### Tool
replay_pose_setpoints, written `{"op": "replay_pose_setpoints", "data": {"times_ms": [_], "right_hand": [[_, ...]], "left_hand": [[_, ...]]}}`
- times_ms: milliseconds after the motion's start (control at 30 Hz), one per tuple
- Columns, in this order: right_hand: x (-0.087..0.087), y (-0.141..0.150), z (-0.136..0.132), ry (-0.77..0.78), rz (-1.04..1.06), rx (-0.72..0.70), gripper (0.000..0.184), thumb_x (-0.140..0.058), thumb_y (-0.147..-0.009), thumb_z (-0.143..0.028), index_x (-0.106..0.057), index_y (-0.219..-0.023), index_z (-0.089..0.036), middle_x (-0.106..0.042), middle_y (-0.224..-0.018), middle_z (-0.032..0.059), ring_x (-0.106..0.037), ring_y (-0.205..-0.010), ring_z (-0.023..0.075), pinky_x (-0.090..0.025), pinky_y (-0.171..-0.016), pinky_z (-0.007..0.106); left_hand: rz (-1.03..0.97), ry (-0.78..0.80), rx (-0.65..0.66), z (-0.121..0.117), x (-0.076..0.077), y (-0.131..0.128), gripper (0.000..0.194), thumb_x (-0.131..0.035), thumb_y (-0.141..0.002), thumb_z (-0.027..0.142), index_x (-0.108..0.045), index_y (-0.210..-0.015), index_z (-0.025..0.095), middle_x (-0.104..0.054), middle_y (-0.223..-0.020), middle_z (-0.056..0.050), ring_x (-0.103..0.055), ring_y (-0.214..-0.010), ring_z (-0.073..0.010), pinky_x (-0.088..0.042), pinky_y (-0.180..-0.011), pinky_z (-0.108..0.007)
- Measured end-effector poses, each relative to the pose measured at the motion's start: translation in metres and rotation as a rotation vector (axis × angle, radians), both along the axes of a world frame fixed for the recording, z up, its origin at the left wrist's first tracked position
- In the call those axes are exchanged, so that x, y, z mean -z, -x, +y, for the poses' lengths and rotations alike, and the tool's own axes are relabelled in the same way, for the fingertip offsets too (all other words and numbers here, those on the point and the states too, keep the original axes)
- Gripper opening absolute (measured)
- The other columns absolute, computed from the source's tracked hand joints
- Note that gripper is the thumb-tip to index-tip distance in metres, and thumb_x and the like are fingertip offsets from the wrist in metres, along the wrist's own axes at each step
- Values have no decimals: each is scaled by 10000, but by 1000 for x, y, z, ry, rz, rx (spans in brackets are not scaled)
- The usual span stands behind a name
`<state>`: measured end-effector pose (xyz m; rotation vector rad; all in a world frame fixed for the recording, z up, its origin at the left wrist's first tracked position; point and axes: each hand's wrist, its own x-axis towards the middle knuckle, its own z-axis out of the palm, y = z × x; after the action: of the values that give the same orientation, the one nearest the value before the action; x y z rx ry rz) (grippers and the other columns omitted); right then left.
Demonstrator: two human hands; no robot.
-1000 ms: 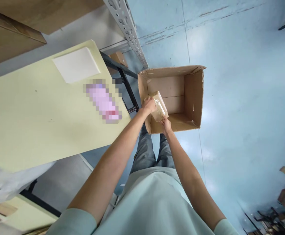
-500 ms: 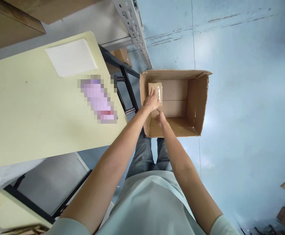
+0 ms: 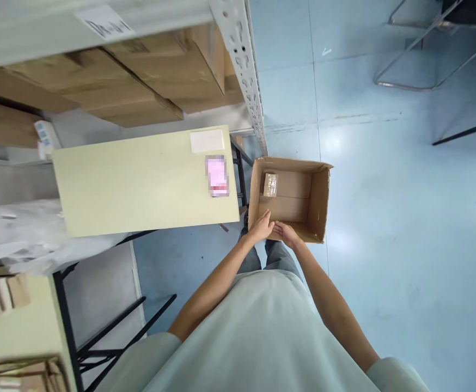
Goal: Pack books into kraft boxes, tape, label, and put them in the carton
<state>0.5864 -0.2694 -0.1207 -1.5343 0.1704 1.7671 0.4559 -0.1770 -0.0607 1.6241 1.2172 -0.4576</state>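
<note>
A large open cardboard box (image 3: 318,207) stands on the floor in front of my legs. Inside it, at the far left corner, lies a small brown cardboard box (image 3: 270,185) with shiny tape on it. My left hand (image 3: 261,227) hovers over the near edge of the large box, fingers stretched out and holding nothing. Close beside it on the right is my right hand (image 3: 287,234), also with extended fingers and nothing in them. Both hands are apart from the small box.
A pale yellow table (image 3: 148,190) stands to the left, bearing a white sheet (image 3: 207,140) and a blurred pink item (image 3: 217,177). Behind it, a metal shelf post (image 3: 242,60) rises beside stored cartons (image 3: 132,103). A chair frame (image 3: 409,85) sits at the far right.
Both hands have left the small box and drawn back toward my body. The small box stays in the large one. My view has risen and widened.
</note>
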Motion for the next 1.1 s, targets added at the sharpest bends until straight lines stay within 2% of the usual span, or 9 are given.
{"op": "replay_pose_setpoints", "data": {"times_ms": [67, 133, 267, 367, 533, 667, 800, 933, 1100], "right_hand": [[-20, -11, -4, 44, 26, -68, 77, -733, -955, -225, -735, -883, -200, -853, -962, 108, -788, -987, 231, -584, -1057, 400], [-40, -19, -5, 64, 44, -115, 43, -729, -953, -204, -763, -927, -202, -864, -1019, 110, -794, -1015, 224, -571, -1094, 392], [-83, -28, -5, -24, 73, -183, 70, -797, -894, -180, -814, -960, -198, -868, -1115, 109, -801, -1083, 216, -542, -1154, 361], [-117, -25, -4, -172, 62, -230, 106, -879, -846, -243, -819, -929, -216, -866, -1157, 87, -801, -1139, 222, -538, -1163, 369], [-178, 4, -3, -370, 39, -288, 264, -968, -767, -398, -829, -929, -243, -862, -1194, 80, -777, -1247, 264, -558, -1139, 383], [-225, 57, -3, -490, 16, -350, 345, -1007, -719, -495, -845, -906, -254, -862, -1189, 76, -758, -1287, 297, -536, -1176, 404], [-269, 133, -4, -589, -6, -440, 351, -1009, -741, -518, -851, -923, -263, -849, -1225, 87, -749, -1284, 300, -541, -1167, 419], [-300, 218, -3, -666, -10, -557, 312, -1006, -761, -505, -846, -901, -277, -833, -1246, 79, -756, -1220, 297, -558, -1138, 433], [-315, 327, -3, -725, 0, -728, 275, -995, -773, -500, -839, -874, -297, -823, -1201, 69, -739, -1205, 300, -545, -1135, 452]], "left_hand": [[-64, -41, -112, -20, -21, 14, 633, -504, -1078, 254, -467, -1686, 82, -401, -1794, -209, -413, -1675, -270, -323, -1388, -395], [-108, -52, -218, -39, -40, 29, 595, -529, -1069, 267, -530, -1649, 133, -481, -1753, -192, -565, -1574, -280, -422, -1335, -417], [-178, -52, -394, -65, -77, 53, 499, -560, -1067, 320, -657, -1526, 151, -724, -1515, -183, -766, -1310, -294, -564, -1192, -424], [-273, -81, -463, -72, -103, 65, 422, -544, -1058, 337, -748, -1387, 169, -808, -1364, -151, -789, -1245, -291, -588, -1149, -426], [-493, -151, -549, -67, -149, 95, 391, -539, -1034, 389, -805, -1234, 184, -823, -1337, -133, -778, -1261, -289, -590, -1145, -428], [-682, -223, -634, -67, -188, 151, 403, -578, -1028, 505, -814, -1173, 213, -841, -1284, -114, -779, -1261, -293, -589, -1156, -430], [-775, -283, -780, -85, -218, 234, 456, -627, -1001, 617, -814, -1166, 235, -847, -1261, -107, -785, -1252, -303, -599, -1151, -440], [-779, -302, -956, -116, -230, 328, 476, -672, -965, 646, -806, -1201, 255, -854, -1246, -97, -790, -1249, -308, -599, -1158, -453], [-777, -409, -1164, -155, -237, 438, 456, -696, -951, 620, -800, -1221, 268, -866, -1184, -84, -807, -1213, -301, -619, -1123, -452]]}}
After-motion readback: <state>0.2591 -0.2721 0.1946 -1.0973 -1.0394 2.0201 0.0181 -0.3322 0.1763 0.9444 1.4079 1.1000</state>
